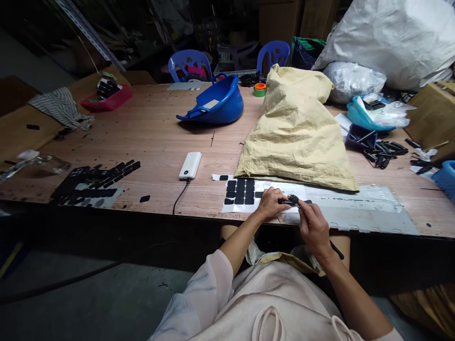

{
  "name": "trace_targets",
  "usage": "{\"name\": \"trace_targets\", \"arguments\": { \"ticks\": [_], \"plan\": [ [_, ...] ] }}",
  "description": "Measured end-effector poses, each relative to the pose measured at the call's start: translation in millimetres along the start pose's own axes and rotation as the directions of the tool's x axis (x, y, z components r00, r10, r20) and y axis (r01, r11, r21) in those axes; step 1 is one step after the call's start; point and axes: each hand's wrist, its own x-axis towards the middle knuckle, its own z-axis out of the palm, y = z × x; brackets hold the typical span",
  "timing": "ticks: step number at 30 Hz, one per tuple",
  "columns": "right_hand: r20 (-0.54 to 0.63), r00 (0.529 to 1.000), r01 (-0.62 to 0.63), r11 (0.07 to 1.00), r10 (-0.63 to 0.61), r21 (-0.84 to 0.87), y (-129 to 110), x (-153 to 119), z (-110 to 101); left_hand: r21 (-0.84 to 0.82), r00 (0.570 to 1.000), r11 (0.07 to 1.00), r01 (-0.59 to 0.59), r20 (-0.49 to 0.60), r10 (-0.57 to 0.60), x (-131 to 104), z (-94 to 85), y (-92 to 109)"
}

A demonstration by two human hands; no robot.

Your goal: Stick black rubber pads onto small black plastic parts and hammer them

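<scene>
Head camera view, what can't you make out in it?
All head view:
Black part: full shape, small and partly covered by left hand and right hand.
Tan sack: inside, hidden by its own material.
Blue container: far side, cut off by right edge.

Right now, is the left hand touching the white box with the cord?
Apart. The head view shows black pads and bare tabletop between the left hand and the white box.

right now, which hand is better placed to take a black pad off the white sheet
Left hand, probably: it is close beside the black pads on the white sheet, with the right hand farther off. Both hands are holding a black part.
</scene>
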Motion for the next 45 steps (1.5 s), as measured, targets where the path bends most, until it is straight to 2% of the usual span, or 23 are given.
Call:
{"name": "trace_targets", "arguments": {
  "ticks": [3,8,13,15,17,20,24,26,29,34,38,42,45],
  "plan": [
    [0.069,0.997,-0.045,0.998,0.048,-0.044,4.6,-1.9,0.7,-0.008,1.0,1.0,-0.002,-0.008,0.002,-0.2,0.4,0.7],
    [0.012,0.994,-0.108,0.993,0.109,-0.057,7.2,-3.5,-6.7,0.0,1.0,1.0,-0.012,-0.002,0.012,-0.1,1.5,-1.3],
    [0.067,0.991,-0.113,0.989,0.119,-0.093,8.8,-8.3,-8.1,0.001,1.0,1.0,-0.019,-0.018,0.019,-0.3,2.2,-1.6],
    [0.047,0.992,-0.114,0.985,0.121,-0.127,14.1,-6.5,-10.0,0.001,1.0,1.0,-0.02,-0.015,0.02,-0.2,2.0,-0.8],
    [0.011,0.993,-0.115,0.979,0.119,-0.17,25.6,-0.6,-15.2,0.002,1.0,1.0,-0.018,-0.012,0.018,-0.1,1.8,0.0],
    [-0.005,0.992,-0.121,0.956,0.124,-0.268,55.4,12.3,-27.1,0.011,1.0,1.0,-0.015,-0.015,0.015,0.0,1.4,1.1],
    [0.026,0.994,-0.084,0.91,0.103,-0.405,101.1,24.3,-38.7,0.029,0.999,0.999,-0.028,-0.015,0.028,-1.4,0.5,2.3],
    [0.035,0.997,-0.051,0.895,0.075,-0.443,115.6,25.4,-39.0,0.037,0.999,0.999,-0.034,-0.011,0.035,-2.4,-0.1,3.0],
    [0.008,0.997,-0.059,0.877,0.071,-0.477,123.0,22.9,-35.0,0.05,0.999,0.998,-0.044,-0.003,0.044,-2.9,-1.0,3.7],
    [0.003,0.995,-0.084,0.876,0.096,-0.475,118.0,19.8,-31.0,0.076,0.999,0.996,-0.041,-0.001,0.042,-3.1,-1.5,4.5],
    [0.006,0.996,-0.078,0.873,0.093,-0.482,115.4,21.0,-32.3,0.061,0.994,0.992,-0.108,0.024,0.106,-21.9,1.6,6.4],
    [0.005,0.996,-0.071,0.867,0.084,-0.493,114.9,21.3,-32.4,0.03,0.97,0.971,-0.238,0.063,0.236,-60.1,9.5,8.0],
    [0.008,0.996,-0.076,0.869,0.091,-0.489,114.6,20.9,-31.6,0.092,0.958,0.956,-0.279,0.099,0.27,-83.5,16.0,8.0]
  ]
}}
